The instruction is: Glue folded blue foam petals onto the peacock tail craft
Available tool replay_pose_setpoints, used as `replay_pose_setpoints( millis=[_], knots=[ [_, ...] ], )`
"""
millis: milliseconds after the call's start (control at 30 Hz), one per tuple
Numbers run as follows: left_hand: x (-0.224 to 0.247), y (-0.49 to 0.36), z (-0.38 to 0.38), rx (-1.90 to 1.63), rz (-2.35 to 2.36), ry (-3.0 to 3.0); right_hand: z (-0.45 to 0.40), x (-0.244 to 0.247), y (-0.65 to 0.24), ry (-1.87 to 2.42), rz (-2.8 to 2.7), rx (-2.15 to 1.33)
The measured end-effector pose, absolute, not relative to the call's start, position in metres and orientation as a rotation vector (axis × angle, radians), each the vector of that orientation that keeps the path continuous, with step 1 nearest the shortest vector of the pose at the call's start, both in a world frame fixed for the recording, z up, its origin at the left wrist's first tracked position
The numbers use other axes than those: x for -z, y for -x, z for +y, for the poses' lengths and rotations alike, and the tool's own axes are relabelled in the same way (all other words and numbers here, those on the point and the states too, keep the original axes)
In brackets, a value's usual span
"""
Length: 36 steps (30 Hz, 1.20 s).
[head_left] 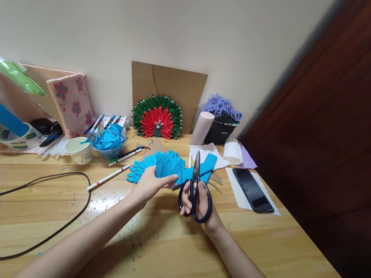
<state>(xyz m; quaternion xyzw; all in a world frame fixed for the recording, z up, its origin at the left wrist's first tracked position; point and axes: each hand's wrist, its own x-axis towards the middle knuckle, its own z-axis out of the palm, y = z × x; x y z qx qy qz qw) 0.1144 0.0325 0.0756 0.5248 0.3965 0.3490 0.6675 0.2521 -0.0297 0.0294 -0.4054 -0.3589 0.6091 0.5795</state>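
My left hand (151, 181) pinches a piece of blue felt or paper (166, 166) with leaf shapes drawn on it in dark lines. In my right hand (200, 199) is a pair of scissors (195, 173) with dark handles, blades pointing away and looking closed. Behind the scissors lies a blue strip (206, 165). Just left of and behind my left hand, a blue fan of petals (140, 167) rests on the table, partly covered by the drawn-on piece.
A red and green peacock (158, 118) leans on cardboard (192, 93). Left stand a paper cup (79, 151), a tub of blue scraps (110, 139), a marker (108, 177) and a looped black cable (39, 254). A phone (253, 191) and pale bottle (202, 128) lie right and behind.
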Motion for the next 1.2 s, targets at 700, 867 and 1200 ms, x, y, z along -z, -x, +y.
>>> replay_pose_setpoints(
  millis=[700, 867, 1200],
  knots=[
    [-0.083, -0.113, 0.033, -0.854, 0.986, -1.082, -0.047, -0.017, -0.241, 1.038, -1.191, -1.574],
    [-0.073, -0.114, 0.034, -0.866, 0.902, -1.04, -0.049, -0.022, -0.238, 1.093, -1.183, -1.529],
    [-0.069, -0.115, 0.034, -0.868, 0.868, -0.994, -0.05, -0.024, -0.235, 1.176, -1.149, -1.513]
  ],
)
